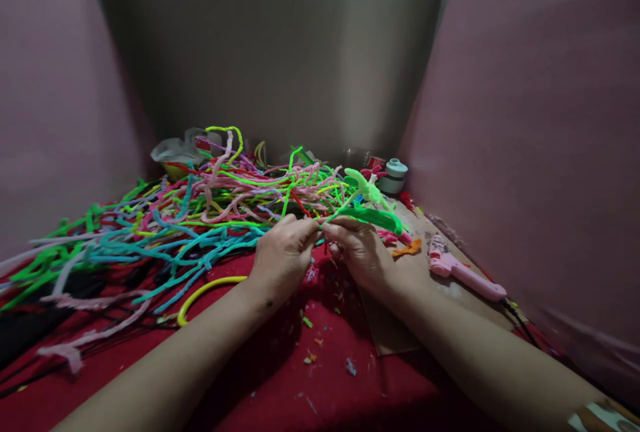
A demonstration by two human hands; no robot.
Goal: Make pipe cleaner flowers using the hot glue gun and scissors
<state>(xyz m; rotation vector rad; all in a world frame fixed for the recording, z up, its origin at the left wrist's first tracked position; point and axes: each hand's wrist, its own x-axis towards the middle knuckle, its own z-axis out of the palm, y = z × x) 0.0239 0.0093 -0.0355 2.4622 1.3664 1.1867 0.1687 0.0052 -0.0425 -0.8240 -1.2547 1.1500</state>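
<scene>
My left hand [284, 255] and my right hand [356, 249] meet at the middle, fingertips pinched together on a green pipe-cleaner figure [371, 204]. The figure has a bright green stem, a darker green leaf-like loop to the right and a pale green shape on top. It rises up and to the right from my fingers. Both hands hover over a red cloth [280, 379], just in front of a big tangled pile of coloured pipe cleaners [200, 212].
A pink glue gun [463, 271] lies on a piece of cardboard [395, 335] at the right. A yellow hoop [205, 292] lies left of my left wrist. A small grey spool [394, 176] stands at the back. Pink walls close in on both sides.
</scene>
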